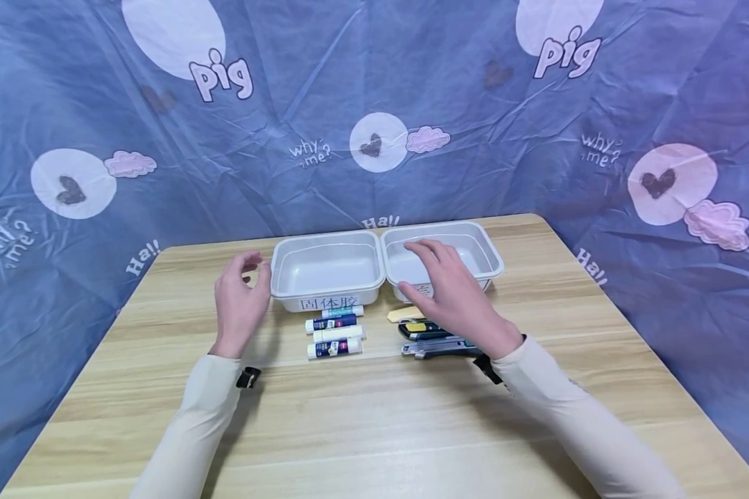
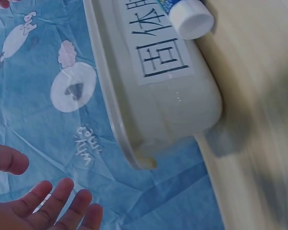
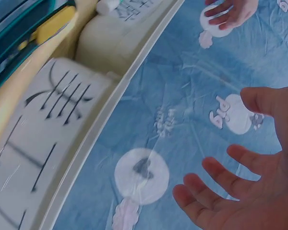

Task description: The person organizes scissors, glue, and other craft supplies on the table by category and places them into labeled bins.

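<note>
My left hand (image 1: 240,305) hovers beside the left end of a white plastic bin (image 1: 327,290), its fingers loosely bent around nothing. Over the front of a second white bin (image 1: 498,267), my right hand (image 1: 462,298) is spread and holds nothing; in the right wrist view its fingers (image 3: 225,179) look relaxed. Several glue sticks (image 1: 335,348) lie in a column before the left bin, which bears a label with Chinese characters. In front of the right bin lie several utility knives (image 1: 421,330), partly hidden by my right hand and forearm, with a pale yellow piece (image 1: 404,315) behind them.
Both bins stand side by side near the back edge of the wooden table (image 1: 374,430). Just behind that edge hangs a blue printed cloth (image 1: 262,173), which also runs along both sides. No contents show in the visible parts of the bins.
</note>
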The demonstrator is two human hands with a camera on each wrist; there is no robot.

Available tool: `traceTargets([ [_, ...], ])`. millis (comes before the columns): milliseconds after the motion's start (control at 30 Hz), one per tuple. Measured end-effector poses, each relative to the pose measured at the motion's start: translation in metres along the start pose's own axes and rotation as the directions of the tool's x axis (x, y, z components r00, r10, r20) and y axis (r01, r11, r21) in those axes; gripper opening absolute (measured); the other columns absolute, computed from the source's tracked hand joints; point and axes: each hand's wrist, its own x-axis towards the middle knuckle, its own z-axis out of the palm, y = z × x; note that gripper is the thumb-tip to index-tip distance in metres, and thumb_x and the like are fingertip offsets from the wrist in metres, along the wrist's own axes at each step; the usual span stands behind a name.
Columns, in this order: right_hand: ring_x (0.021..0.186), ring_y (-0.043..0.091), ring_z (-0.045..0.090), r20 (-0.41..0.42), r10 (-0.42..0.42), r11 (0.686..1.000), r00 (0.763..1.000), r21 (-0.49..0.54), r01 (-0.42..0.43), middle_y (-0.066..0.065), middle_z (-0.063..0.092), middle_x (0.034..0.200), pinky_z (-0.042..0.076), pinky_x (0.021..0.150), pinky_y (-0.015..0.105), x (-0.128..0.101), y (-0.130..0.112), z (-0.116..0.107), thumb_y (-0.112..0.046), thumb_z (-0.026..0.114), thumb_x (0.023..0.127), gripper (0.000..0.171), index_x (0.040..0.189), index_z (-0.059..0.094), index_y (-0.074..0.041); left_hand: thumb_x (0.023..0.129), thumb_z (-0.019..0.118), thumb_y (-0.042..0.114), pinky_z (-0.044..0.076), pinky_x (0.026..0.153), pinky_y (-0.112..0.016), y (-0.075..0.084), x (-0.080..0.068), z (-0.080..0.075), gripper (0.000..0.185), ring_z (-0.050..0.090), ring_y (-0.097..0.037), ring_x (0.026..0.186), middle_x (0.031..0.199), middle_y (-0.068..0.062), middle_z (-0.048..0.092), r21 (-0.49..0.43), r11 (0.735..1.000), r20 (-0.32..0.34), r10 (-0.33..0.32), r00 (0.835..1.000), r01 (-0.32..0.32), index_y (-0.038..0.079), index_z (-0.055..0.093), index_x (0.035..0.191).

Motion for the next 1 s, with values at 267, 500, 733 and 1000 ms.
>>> traceTargets([
  [267, 0.116, 0.031, 0.056, 0.052, -0.057, 0.998, 0.997, -0.015, 0.058, 0.011, 0.06, 0.131, 0.048, 0.101, 0.046, 0.011, -0.021, 0.018, -0.035, 0.072, 0.096, 0.05, 0.136, 0.061, -0.007, 0.098, 0.06, 0.01, 0.055, 0.094, -0.049, -0.012, 0.004, 0.002, 0.029, 0.064, -0.035, 0.109, 0.119, -0.021, 0.068, -0.027, 0.999, 0.035, -0.044, 0.998, 0.045, -0.005, 0.066, 0.122],
  [500, 0.106, 0.022, 0.06, 0.141, -0.092, 0.995, 0.986, -0.023, 0.096, 0.006, 0.066, 0.121, 0.055, 0.09, 0.038, 0.009, -0.036, 0.035, -0.039, 0.07, 0.097, 0.047, 0.133, 0.063, -0.009, 0.1, 0.059, 0.009, 0.055, 0.093, -0.048, -0.019, 0.007, 0.004, 0.032, 0.064, -0.039, 0.112, 0.125, -0.023, 0.063, -0.028, 0.995, 0.098, -0.097, 0.99, 0.101, -0.007, 0.062, 0.128],
  [733, 0.103, 0.02, 0.066, 0.23, -0.169, 0.977, 0.958, -0.088, 0.194, 0.002, 0.07, 0.118, 0.057, 0.088, 0.038, 0.003, -0.043, 0.05, -0.041, 0.069, 0.097, 0.041, 0.126, 0.068, -0.012, 0.101, 0.059, 0.011, 0.055, 0.093, -0.045, -0.022, 0.005, 0.008, 0.036, 0.064, -0.038, 0.112, 0.13, -0.023, 0.059, -0.034, 0.987, 0.156, -0.149, 0.976, 0.156, -0.006, 0.059, 0.132],
  [1000, 0.096, 0.018, 0.067, 0.319, -0.179, 0.974, 0.931, -0.079, 0.214, 0.0, 0.07, 0.111, 0.058, 0.082, 0.035, -0.005, -0.051, 0.064, -0.041, 0.072, 0.095, 0.038, 0.12, 0.072, -0.013, 0.101, 0.061, 0.012, 0.056, 0.088, -0.036, -0.026, 0.004, 0.012, 0.038, 0.065, -0.038, 0.111, 0.131, -0.022, 0.059, -0.006, 0.986, 0.174, -0.163, 0.971, 0.166, -0.006, 0.059, 0.134],
])
